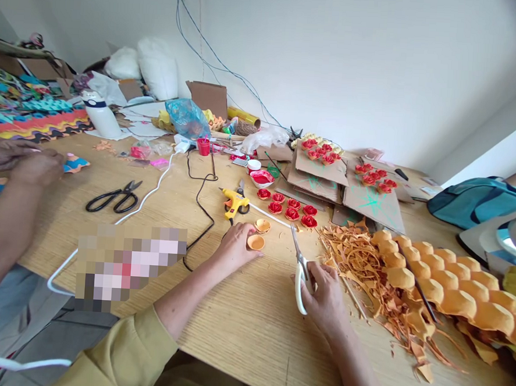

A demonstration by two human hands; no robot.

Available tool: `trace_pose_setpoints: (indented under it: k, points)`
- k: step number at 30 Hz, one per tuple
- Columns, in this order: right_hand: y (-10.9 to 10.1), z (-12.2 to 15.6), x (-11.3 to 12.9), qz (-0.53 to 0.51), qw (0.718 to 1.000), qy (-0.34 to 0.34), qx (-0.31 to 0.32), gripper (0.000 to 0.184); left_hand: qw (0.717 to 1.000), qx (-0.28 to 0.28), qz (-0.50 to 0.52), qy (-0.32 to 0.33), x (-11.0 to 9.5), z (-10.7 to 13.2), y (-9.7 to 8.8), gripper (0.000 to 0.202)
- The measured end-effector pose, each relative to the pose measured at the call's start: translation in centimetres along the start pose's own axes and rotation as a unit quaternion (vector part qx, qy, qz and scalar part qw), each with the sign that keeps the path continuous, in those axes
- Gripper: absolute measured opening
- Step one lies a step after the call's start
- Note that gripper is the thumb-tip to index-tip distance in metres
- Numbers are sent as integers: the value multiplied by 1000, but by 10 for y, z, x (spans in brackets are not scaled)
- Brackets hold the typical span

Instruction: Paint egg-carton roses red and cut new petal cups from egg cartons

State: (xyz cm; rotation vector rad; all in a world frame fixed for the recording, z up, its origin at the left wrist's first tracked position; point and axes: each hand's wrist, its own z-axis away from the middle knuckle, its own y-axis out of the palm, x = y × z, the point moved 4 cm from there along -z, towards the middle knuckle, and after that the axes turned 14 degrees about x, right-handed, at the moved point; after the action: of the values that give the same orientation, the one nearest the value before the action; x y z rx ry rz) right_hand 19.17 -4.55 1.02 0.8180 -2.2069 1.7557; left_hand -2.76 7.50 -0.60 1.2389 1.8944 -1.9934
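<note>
My left hand (233,248) pinches a small orange cup cut from egg carton (255,243) at the table's middle. Just behind it lies another orange cup piece (263,225). White-handled scissors (300,277) are held in my right hand (327,293), blades pointing away from me and nearly closed. Beyond my hands sit several red paper roses (292,213) in orange cups. A yellow glue gun (234,203) lies behind my left hand, partly over dark-handled scissors (242,187). Orange egg cartons (458,281) and a heap of orange scraps (367,264) fill the right side.
A co-worker's hands (32,164) work at the left, near black scissors (115,197). A white cable (148,195) and a black cord (204,213) cross the table. Stacked cardboard (317,182) bearing red roses, a bowl of red paint (262,177) and a white bottle (100,116) stand farther back.
</note>
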Motion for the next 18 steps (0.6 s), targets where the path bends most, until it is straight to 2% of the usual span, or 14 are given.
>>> trace_pose_setpoints:
  k: [3, 6, 10, 13, 16, 18]
  points:
    - [-1, 0, 2, 1, 1000, -4, -2, 23, 999, -4, -15, -36, 2, 1, -3, 50]
    - [-2, -1, 4, 2, 1000, -5, 2, 24, 998, 14, -8, -60, 0, 2, -3, 42]
    - [-2, 0, 5, 8, 1000, -8, 6, 23, 997, 55, 33, -41, -3, 1, -3, 30]
    - [-1, 0, 4, 13, 1000, -8, 4, 23, 995, 65, 65, -36, -3, 1, -2, 39]
    - [0, 0, 3, 13, 1000, -7, 10, 24, 995, 45, 59, -63, -2, 2, -1, 52]
    - [1, 0, 3, 12, 1000, -8, 13, 23, 996, 34, 37, -76, -3, 2, 0, 50]
